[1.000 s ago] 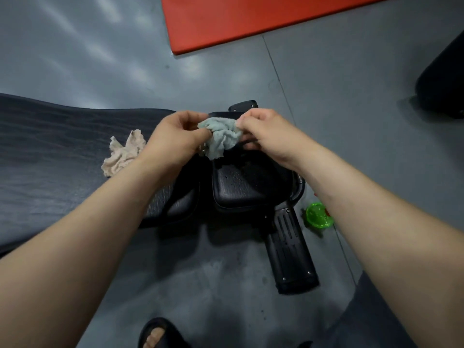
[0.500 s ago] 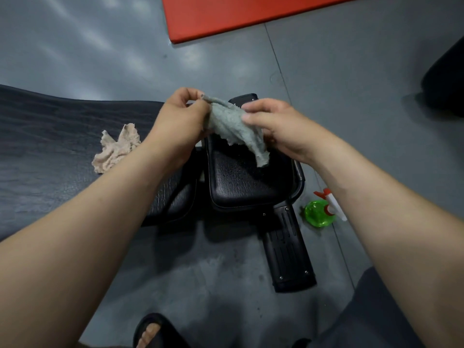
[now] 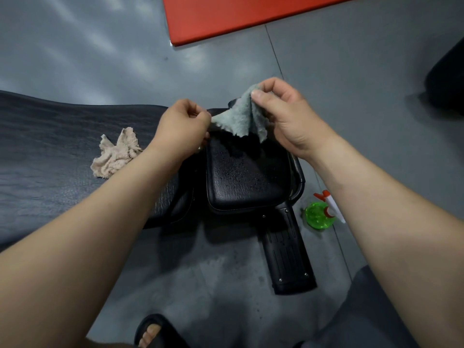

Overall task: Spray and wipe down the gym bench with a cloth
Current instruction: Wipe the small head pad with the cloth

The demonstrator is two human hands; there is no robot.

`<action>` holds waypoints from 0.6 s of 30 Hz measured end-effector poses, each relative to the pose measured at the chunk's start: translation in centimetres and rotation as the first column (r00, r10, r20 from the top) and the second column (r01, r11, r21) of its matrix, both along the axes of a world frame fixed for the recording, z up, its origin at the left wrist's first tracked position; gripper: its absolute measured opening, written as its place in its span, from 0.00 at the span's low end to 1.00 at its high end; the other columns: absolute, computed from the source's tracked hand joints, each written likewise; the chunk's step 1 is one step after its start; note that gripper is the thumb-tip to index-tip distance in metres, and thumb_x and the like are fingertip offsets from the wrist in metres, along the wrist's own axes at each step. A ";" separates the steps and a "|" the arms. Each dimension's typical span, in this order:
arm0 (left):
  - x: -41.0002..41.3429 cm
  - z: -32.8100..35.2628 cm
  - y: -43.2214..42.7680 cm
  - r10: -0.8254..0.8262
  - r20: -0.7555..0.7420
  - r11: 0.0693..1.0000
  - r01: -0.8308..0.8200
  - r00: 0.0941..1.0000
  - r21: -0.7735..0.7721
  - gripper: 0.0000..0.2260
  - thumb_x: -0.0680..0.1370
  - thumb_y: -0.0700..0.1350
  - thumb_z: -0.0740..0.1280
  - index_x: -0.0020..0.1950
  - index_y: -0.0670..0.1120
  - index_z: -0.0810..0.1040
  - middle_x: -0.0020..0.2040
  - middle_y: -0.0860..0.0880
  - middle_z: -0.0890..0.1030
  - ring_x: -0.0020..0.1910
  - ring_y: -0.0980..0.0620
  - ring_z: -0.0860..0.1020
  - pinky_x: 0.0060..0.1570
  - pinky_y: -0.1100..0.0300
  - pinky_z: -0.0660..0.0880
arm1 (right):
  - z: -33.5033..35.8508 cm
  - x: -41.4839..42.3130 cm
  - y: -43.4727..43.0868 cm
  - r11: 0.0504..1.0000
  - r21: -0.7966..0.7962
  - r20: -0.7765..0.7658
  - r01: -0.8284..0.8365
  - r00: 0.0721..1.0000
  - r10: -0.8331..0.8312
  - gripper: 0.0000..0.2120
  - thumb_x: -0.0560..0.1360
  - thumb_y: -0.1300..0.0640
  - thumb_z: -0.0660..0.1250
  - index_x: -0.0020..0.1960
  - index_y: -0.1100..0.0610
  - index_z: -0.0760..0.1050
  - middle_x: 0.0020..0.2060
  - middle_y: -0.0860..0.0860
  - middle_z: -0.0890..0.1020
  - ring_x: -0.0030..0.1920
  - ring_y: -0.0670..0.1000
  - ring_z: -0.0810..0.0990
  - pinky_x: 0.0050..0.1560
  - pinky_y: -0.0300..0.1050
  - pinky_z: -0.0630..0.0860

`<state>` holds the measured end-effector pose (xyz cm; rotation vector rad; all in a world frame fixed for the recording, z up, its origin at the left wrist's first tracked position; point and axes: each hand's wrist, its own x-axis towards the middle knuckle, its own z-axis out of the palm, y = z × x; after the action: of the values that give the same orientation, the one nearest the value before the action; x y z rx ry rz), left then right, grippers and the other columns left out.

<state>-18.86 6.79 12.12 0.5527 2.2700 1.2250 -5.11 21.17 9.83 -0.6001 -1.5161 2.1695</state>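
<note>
Unbunched now: the grey-green cloth (image 3: 238,120) is stretched out between both hands, just above the wet seat pad (image 3: 246,182).
Left hand (image 3: 180,129) fingers pinch one corner and right hand (image 3: 286,119) fingers pinch the top edge (droplets on the pad, so wiping looks next). Count: two cloths, with the beige cloth (image 3: 115,154) lying on the back pad (image 3: 50,146), two pads, and one spray bottle (image 3: 319,216) on the floor (image 3: 100,59).

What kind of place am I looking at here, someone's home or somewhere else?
Most likely a gym. A black padded bench stands on a smooth grey floor, a red mat lies beyond it, and a green spray bottle sits on the floor beside the bench.
</note>
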 end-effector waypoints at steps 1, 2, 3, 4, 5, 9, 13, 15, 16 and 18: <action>-0.4 0.1 -0.3 -0.002 -0.048 0.999 0.000 0.999 -0.040 0.02 0.77 0.44 0.65 0.47 0.48 0.77 0.39 0.48 0.82 0.37 0.47 0.81 0.46 0.48 0.82 | -0.2 0.0 0.1 0.997 0.073 0.046 0.030 0.998 -0.033 0.03 0.78 0.56 0.69 0.46 0.52 0.75 0.43 0.53 0.81 0.43 0.50 0.80 0.45 0.45 0.77; -0.6 0.1 -0.5 -0.013 -0.083 0.997 0.007 0.996 -0.075 0.03 0.75 0.46 0.64 0.46 0.50 0.77 0.41 0.48 0.83 0.41 0.46 0.83 0.49 0.48 0.82 | -0.5 -0.1 0.3 0.990 0.132 0.090 0.047 0.994 -0.059 0.03 0.78 0.54 0.69 0.47 0.50 0.76 0.41 0.52 0.80 0.41 0.49 0.79 0.44 0.46 0.76; -0.8 0.2 -0.7 -0.028 -0.115 0.995 0.017 0.993 -0.103 0.04 0.75 0.47 0.64 0.46 0.51 0.78 0.43 0.49 0.83 0.44 0.45 0.83 0.51 0.49 0.82 | -0.8 -0.1 0.4 0.981 0.186 0.125 0.048 0.989 -0.072 0.03 0.78 0.53 0.69 0.47 0.48 0.76 0.40 0.51 0.80 0.41 0.49 0.78 0.44 0.46 0.76; -1.1 0.1 -0.9 -0.044 -0.154 0.991 0.024 0.987 -0.128 0.05 0.75 0.46 0.64 0.48 0.51 0.78 0.42 0.50 0.83 0.45 0.46 0.83 0.52 0.51 0.81 | -1.0 -0.3 0.4 0.968 0.249 0.163 0.039 0.983 -0.081 0.03 0.78 0.50 0.69 0.47 0.47 0.76 0.39 0.49 0.80 0.40 0.50 0.78 0.43 0.46 0.75; -1.3 0.0 -0.9 -0.062 -0.201 0.987 0.031 0.978 -0.156 0.05 0.76 0.45 0.64 0.49 0.50 0.79 0.41 0.52 0.81 0.45 0.47 0.81 0.50 0.54 0.79 | -1.1 -0.6 0.4 0.951 0.308 0.205 0.029 0.974 -0.096 0.04 0.76 0.47 0.69 0.46 0.46 0.77 0.39 0.48 0.80 0.40 0.49 0.78 0.43 0.47 0.75; -1.9 -0.6 -0.9 -0.200 -0.435 0.960 0.086 0.878 -0.267 0.07 0.79 0.44 0.64 0.54 0.46 0.81 0.43 0.51 0.81 0.46 0.49 0.77 0.46 0.61 0.69 | -1.4 -1.9 0.5 0.938 0.347 0.343 -0.013 0.932 -0.114 0.05 0.70 0.49 0.67 0.45 0.47 0.76 0.36 0.42 0.79 0.39 0.46 0.77 0.45 0.45 0.75; -2.7 -2.2 -1.4 -0.404 -0.588 0.896 0.174 0.700 -0.409 0.09 0.81 0.47 0.62 0.54 0.44 0.79 0.48 0.42 0.82 0.51 0.39 0.78 0.49 0.49 0.75 | -1.4 -3.2 0.7 0.872 0.480 0.400 -0.093 0.908 -0.123 0.09 0.75 0.58 0.67 0.51 0.46 0.78 0.42 0.41 0.80 0.37 0.40 0.77 0.39 0.32 0.73; -2.8 -3.1 -1.7 -0.424 -0.618 0.888 0.168 0.663 -0.429 0.08 0.81 0.45 0.61 0.54 0.42 0.76 0.50 0.40 0.80 0.51 0.37 0.77 0.48 0.45 0.74 | -1.6 -4.2 0.7 0.791 0.597 0.404 -0.133 0.902 -0.153 0.13 0.76 0.59 0.68 0.57 0.46 0.80 0.50 0.46 0.79 0.44 0.39 0.77 0.47 0.27 0.70; -2.9 -3.6 -1.9 -0.413 -0.641 0.895 0.161 0.647 -0.415 0.08 0.81 0.44 0.61 0.54 0.41 0.76 0.50 0.39 0.79 0.50 0.36 0.77 0.47 0.44 0.73 | -1.8 -4.9 0.6 0.745 0.648 0.413 -0.155 0.894 -0.173 0.14 0.76 0.59 0.67 0.59 0.47 0.80 0.52 0.48 0.76 0.46 0.41 0.76 0.50 0.25 0.68; -2.8 -4.5 -2.5 -0.370 -0.693 0.921 0.147 0.618 -0.361 0.07 0.81 0.42 0.61 0.54 0.40 0.75 0.49 0.38 0.78 0.50 0.36 0.76 0.46 0.45 0.71 | -2.3 -6.0 0.4 0.661 0.721 0.435 -0.209 0.879 -0.197 0.18 0.76 0.59 0.64 0.63 0.49 0.80 0.53 0.50 0.70 0.49 0.46 0.75 0.56 0.23 0.67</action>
<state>-21.67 4.34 7.58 1.4505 2.8010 0.5352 -11.12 21.55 7.53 -0.8464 -2.4698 1.1801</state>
